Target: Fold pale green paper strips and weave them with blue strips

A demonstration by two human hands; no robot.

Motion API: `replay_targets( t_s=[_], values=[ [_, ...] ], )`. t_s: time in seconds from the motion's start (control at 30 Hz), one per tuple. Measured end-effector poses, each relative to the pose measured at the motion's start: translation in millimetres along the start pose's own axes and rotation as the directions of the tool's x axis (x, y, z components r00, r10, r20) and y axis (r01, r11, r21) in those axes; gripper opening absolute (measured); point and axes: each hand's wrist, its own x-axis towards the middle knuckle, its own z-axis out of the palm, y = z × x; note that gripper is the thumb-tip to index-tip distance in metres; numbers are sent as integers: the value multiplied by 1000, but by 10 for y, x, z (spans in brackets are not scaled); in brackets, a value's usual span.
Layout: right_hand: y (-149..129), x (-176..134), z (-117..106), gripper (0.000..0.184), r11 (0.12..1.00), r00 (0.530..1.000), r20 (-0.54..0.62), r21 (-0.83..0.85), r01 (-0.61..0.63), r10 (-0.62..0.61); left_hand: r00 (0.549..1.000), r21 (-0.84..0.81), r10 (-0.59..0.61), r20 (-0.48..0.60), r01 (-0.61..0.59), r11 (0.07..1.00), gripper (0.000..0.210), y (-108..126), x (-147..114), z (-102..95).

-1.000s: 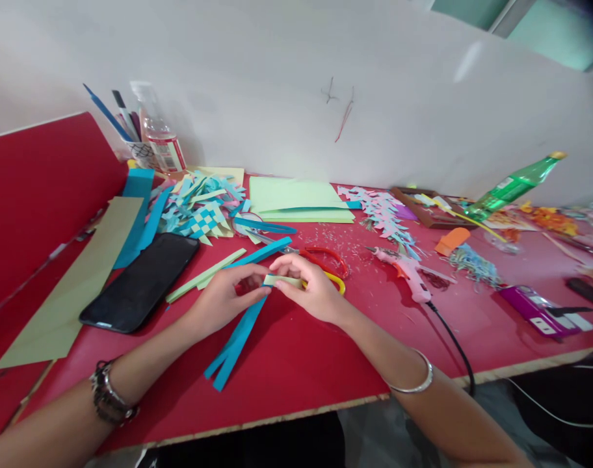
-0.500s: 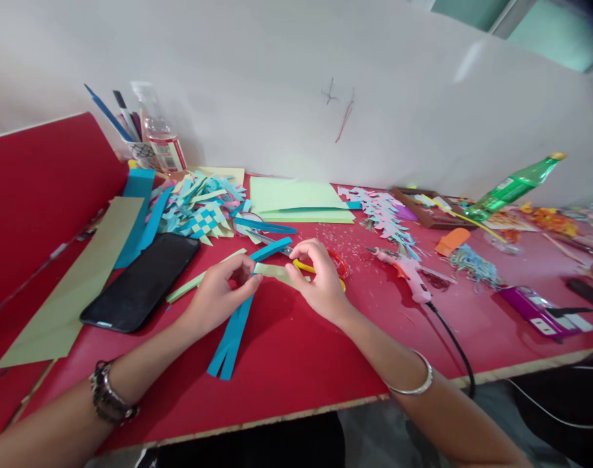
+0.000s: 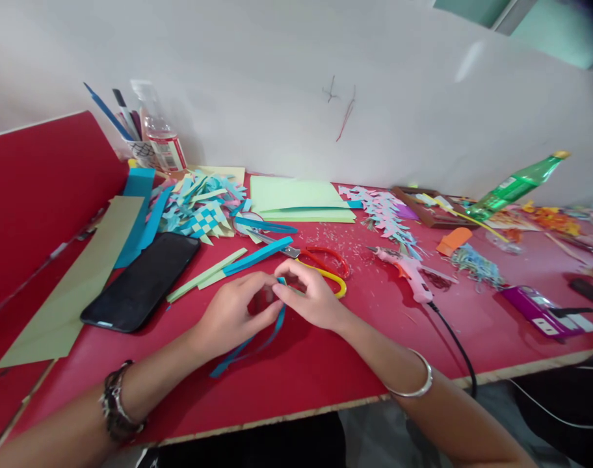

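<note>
My left hand [image 3: 238, 305] and my right hand [image 3: 309, 296] meet fingertip to fingertip over the red table. Both pinch blue paper strips [image 3: 277, 323], whose ends hang and curve down below my left hand. A sliver of blue and pale green shows between the fingertips; the rest of the join is hidden by my fingers. Just behind my hands lie scissors [image 3: 326, 259] with one red and one yellow handle. Another folded blue strip [image 3: 257, 255] and pale green strips [image 3: 209, 276] rest to their left.
A black phone [image 3: 143, 283] lies at left beside long paper pieces. Woven paper pieces [image 3: 203, 208] are heaped behind it, near a clear bottle [image 3: 162, 133]. Green sheets [image 3: 296, 195] lie at the back. A pink glue gun [image 3: 408, 273], its cord and a purple power strip [image 3: 543, 312] occupy the right.
My hands have come together, and the blue strips have lifted and bent between them. My right hand has moved left, uncovering the scissor handles. A blue strip and pale green strip now lie behind.
</note>
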Motion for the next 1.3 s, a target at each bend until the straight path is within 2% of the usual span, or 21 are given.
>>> replay_targets(
  t_s=[0.2, 0.27, 0.33, 0.43, 0.57, 0.7, 0.77, 0.87, 0.93, 1.03, 1.17, 1.3],
  values=[
    [55, 11, -25, 8, 950, 996, 51, 301, -82, 70, 987, -11, -1, -159, 0, 1000, 7, -29, 32, -77],
    [55, 13, -28, 7, 919, 992, 82, 377, -119, 95, 974, 31, 9, -225, -2, 1000, 13, -40, 48, -82],
    [49, 15, -27, 7, 897, 988, 116, 418, -146, 106, 969, 58, 36, -244, -22, 998, 17, -50, 61, -80],
    [40, 19, -23, 7, 890, 986, 133, 432, -146, 97, 989, 58, 36, -145, -27, 998, 11, -58, 63, -67],
    [43, 29, -26, 15, 895, 993, 73, 432, -113, 90, 999, 65, 8, -39, -6, 998, 25, -50, 55, -57],
    [57, 40, -50, 17, 910, 995, 43, 401, -103, 93, 996, -60, -72, 49, 75, 995, 34, -30, 75, -97],
    [62, 44, -61, 17, 917, 995, 51, 387, -97, 83, 994, -84, -94, 61, 99, 992, 37, -23, 93, -137],
    [64, 44, -64, 19, 925, 995, 82, 370, -84, 58, 993, -18, -111, 38, 111, 994, 37, -20, 111, -192],
    [61, 36, -58, 21, 933, 993, 114, 350, -77, 39, 988, -5, -120, 99, 121, 993, 37, -23, 109, -208],
    [59, 14, -46, 25, 953, 987, 162, 297, -52, 3, 967, -79, -140, 213, 160, 984, 37, -36, 93, -202],
    [66, -7, -37, 30, 972, 976, 215, 235, -20, -32, 951, -198, -192, 241, 242, 950, 33, -54, 74, -170],
    [68, -5, -40, 30, 984, 982, 187, 178, -13, -21, 922, -304, -242, 301, 333, 892, 27, -73, 60, -109]
  ],
)
